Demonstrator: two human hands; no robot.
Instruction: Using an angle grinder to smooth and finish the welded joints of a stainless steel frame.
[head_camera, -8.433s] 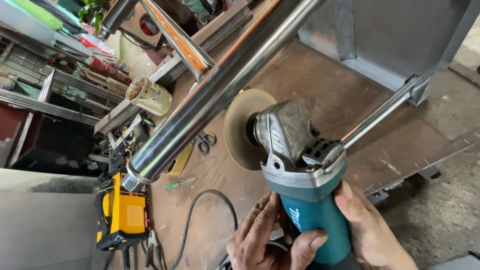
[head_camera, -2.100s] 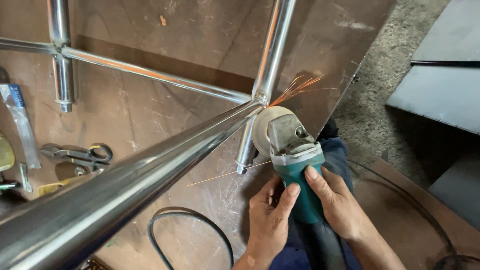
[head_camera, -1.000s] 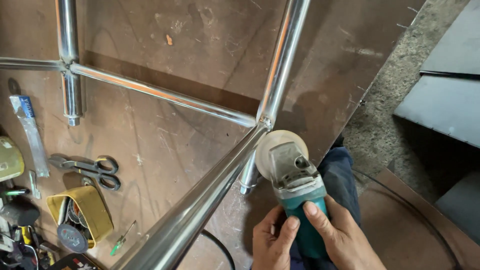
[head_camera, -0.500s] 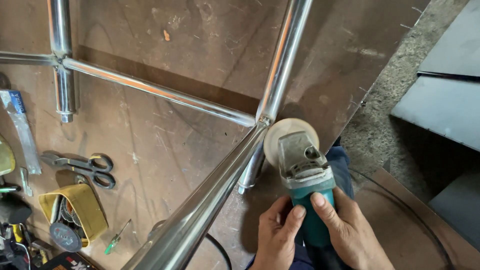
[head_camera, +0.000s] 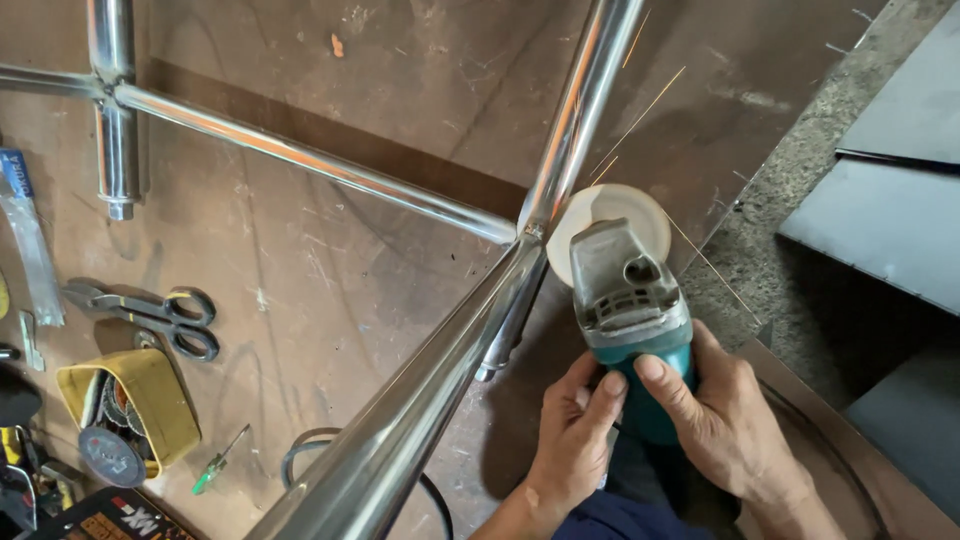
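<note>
I hold the grinder (head_camera: 630, 320) tight with both hands, my left hand (head_camera: 575, 440) and right hand (head_camera: 715, 415) wrapped round its green body. Its disc (head_camera: 608, 215) touches the pipe joint (head_camera: 528, 235). Sparks (head_camera: 640, 120) fly. Scissors (head_camera: 150, 310) lie far left.

Scratched brown floor sheet (head_camera: 330, 290), daylit concrete (head_camera: 800, 200)

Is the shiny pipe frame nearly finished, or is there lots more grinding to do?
The steel tubes already look joined into a frame. Right now both hands, left hand and right hand, press the teal grinder against the joint, and sparks are flying. How smooth that joint is, I cannot tell.
</note>
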